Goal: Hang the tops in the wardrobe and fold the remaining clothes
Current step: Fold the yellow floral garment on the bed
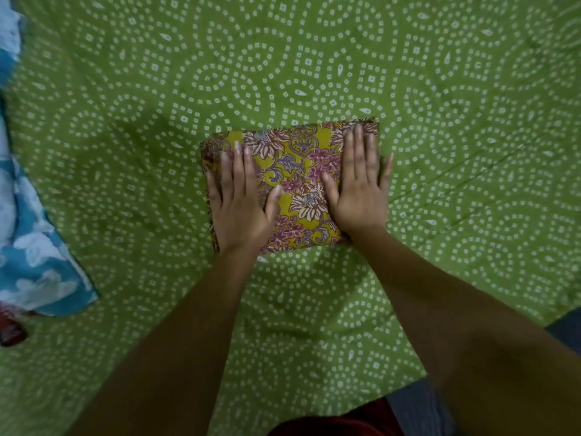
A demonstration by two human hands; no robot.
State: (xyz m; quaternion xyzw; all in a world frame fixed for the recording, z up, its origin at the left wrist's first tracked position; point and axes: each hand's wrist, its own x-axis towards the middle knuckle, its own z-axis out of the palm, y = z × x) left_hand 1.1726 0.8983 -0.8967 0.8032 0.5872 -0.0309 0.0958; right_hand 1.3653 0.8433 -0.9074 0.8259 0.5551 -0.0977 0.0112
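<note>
Head | folded floral garment (pixel 294 171) long axis left-right | left hand (pixel 240 202), right hand (pixel 360 190) pressing flat

The green bedsheet (pixel 440 89) was left bare on the far side and on the right of the folded floral cloth (pixel 295 171). At the left edge the way was blocked by a blue and white cloth (pixel 37 247), with possibly a dark red item (pixel 11 330) below it.

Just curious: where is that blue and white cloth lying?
The blue and white cloth lies at the far left edge of the head view, on the green dotted bedsheet, left of the folded floral garment.
</note>
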